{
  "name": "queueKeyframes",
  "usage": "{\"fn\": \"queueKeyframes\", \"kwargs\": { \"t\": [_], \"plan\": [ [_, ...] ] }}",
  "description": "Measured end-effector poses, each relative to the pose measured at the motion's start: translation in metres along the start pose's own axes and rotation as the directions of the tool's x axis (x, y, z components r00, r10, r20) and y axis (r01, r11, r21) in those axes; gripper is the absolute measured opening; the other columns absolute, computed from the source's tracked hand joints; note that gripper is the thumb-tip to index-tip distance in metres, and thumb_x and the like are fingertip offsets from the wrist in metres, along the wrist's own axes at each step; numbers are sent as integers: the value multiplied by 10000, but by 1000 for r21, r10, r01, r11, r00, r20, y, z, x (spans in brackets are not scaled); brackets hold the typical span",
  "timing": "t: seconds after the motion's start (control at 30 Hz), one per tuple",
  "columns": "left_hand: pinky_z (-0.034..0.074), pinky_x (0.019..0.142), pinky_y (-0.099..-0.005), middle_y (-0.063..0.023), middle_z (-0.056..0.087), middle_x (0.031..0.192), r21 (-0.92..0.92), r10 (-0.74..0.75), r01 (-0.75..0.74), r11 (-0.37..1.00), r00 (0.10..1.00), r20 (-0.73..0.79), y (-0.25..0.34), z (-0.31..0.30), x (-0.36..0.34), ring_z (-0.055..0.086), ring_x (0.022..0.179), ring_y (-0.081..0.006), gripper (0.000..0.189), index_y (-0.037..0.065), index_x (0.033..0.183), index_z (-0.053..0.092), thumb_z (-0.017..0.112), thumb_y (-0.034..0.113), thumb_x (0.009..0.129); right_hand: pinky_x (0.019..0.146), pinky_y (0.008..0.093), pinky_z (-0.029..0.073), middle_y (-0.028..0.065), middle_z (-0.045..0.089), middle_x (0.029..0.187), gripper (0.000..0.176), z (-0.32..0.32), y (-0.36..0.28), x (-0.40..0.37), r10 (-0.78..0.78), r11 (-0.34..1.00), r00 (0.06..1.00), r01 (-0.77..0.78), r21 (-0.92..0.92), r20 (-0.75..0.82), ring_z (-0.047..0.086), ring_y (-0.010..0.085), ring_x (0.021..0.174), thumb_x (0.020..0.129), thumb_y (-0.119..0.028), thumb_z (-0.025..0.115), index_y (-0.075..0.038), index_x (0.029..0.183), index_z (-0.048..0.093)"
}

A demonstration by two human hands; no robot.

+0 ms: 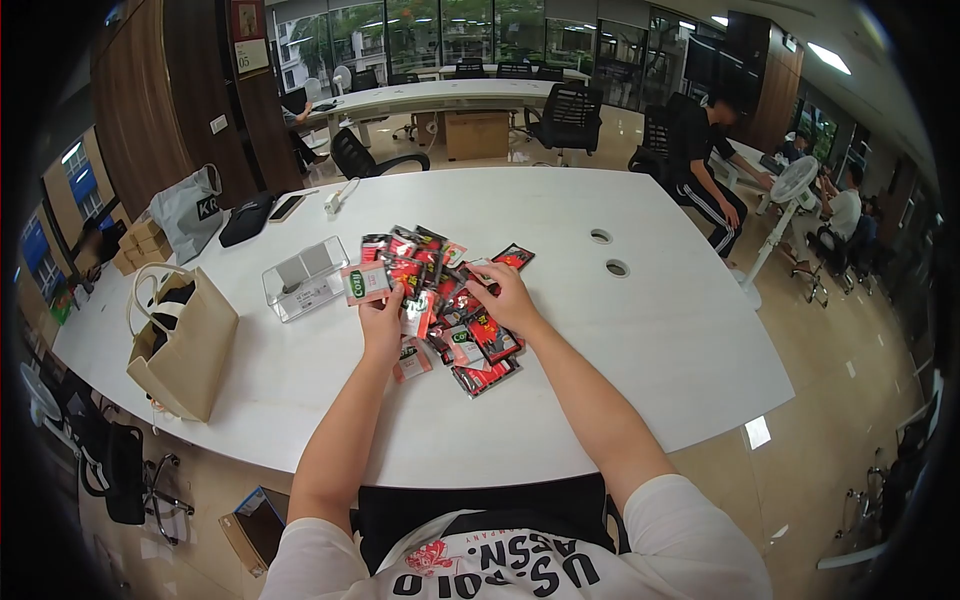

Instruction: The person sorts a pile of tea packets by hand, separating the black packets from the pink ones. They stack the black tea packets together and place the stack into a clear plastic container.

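Observation:
A pile of small sachets lies on the white table, some red and black, others white and pink with a green label. My left hand is closed on a white and pink sachet with "Cozy" on its green label, held at the pile's left side. At the pile's right side my right hand has its fingers bent and drawn together over the sachets. What they grip is too small to make out. Left of the pile is a clear plastic box.
A cream tote bag stands at the table's left edge. Behind it are a grey bag, a black pouch, a phone and a white charger. Two cable holes are at right. A person sits beyond.

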State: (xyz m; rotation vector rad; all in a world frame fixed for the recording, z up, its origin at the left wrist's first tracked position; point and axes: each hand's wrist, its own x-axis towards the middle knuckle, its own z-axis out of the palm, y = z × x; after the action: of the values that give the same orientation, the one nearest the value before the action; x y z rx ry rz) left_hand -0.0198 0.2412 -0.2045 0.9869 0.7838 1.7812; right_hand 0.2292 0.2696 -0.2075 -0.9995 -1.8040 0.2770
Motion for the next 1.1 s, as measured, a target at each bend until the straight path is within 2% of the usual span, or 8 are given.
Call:
{"fn": "queueKeyframes", "kwargs": {
  "t": [0.13,0.37,0.47,0.57,0.63,0.83,0.97,1.1],
  "plan": [
    [573,720,-304,-76,734,1050,61,-183,175,983,966,182,5,16,-19,696,862,-120,213,-1,1159,641,722,111,997,975,290,537,102,700,1215,553,6,-19,13,304,603,928,-364,710,218,680,148,1102,954,-228,797,53,1377,577],
    [620,655,-295,-114,707,1140,402,-344,249,881,921,185,22,36,-40,726,815,-170,384,19,1328,517,696,90,995,929,310,558,120,702,1224,685,-3,-25,11,302,675,902,-430,599,307,681,167,1095,894,-83,829,9,1451,441],
    [591,504,-287,-121,715,1110,593,-413,272,758,904,114,37,42,-39,727,769,-180,447,52,1393,484,686,90,996,877,297,573,126,718,1173,615,-5,-16,13,335,672,907,-419,611,254,691,150,1037,894,-94,824,14,1410,506],
    [489,302,-334,-86,736,969,496,-288,154,854,936,205,35,37,-38,722,736,-163,508,48,1410,483,721,149,973,871,289,576,117,723,1168,554,-21,-14,18,345,662,913,-402,633,220,690,150,1030,898,-72,810,22,1373,540],
    [527,357,-339,-97,751,1032,400,-127,-13,917,938,322,9,19,-24,727,820,-166,486,80,1413,526,711,77,963,873,286,576,111,725,1164,521,-31,-12,21,360,658,912,-398,639,197,691,148,1022,900,-62,803,23,1352,559],
    [560,882,-284,-105,750,1074,519,-321,98,849,876,359,1,1,-10,729,945,-166,314,13,1253,636,660,-22,942,862,275,575,108,711,1172,498,-56,-8,29,421,657,900,-390,645,116,688,136,1018,931,-81,772,37,1362,550],
    [570,852,-281,-76,741,938,435,-363,175,883,842,400,8,6,-17,726,970,-140,205,10,1181,657,625,50,983,843,294,574,113,678,1177,499,-45,-1,31,460,633,888,-328,702,1,683,157,1000,936,-77,751,40,1366,526],
    [522,577,-243,-11,697,813,552,-396,185,813,870,292,24,17,-26,620,657,-66,194,6,1106,684,656,184,1035,895,307,554,118,673,1174,477,-25,-20,26,474,616,881,-329,716,-4,670,171,1027,933,-35,720,36,1362,522]
  ]
}}
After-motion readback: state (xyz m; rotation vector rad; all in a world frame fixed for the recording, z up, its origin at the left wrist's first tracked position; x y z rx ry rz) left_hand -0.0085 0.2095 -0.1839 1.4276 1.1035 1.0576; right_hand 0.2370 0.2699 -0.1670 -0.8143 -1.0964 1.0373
